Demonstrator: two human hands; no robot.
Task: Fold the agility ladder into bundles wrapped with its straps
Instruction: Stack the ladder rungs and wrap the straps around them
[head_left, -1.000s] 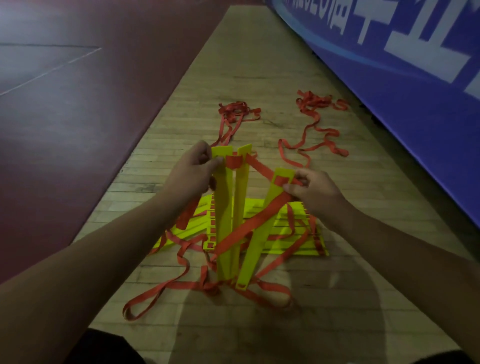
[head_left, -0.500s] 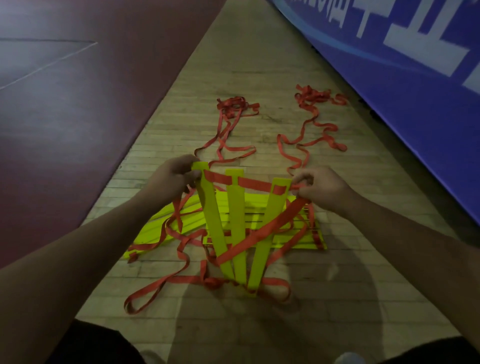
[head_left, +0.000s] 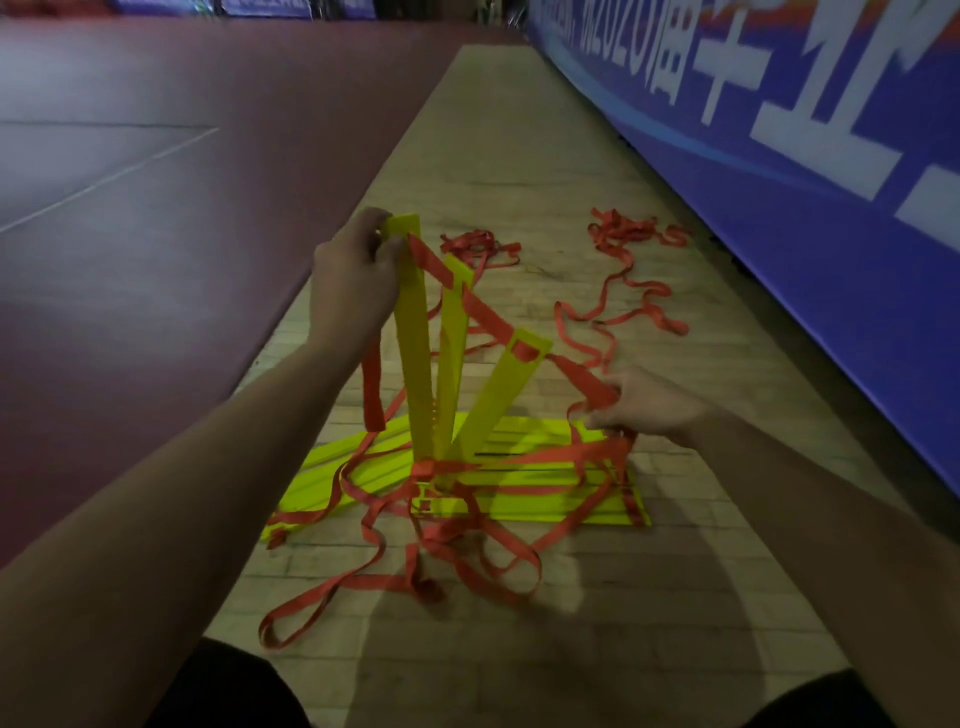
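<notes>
Head view: ladder on wood floor between maroon mat and blue banner.

Banner lettering cut off by top and right edges, fingertips of left hand hidden behind rung

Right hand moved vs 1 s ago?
Yes. The right hand has dropped down and rightward, off the rung tops toward the flat rung stack, and now grips the red strap.
</notes>
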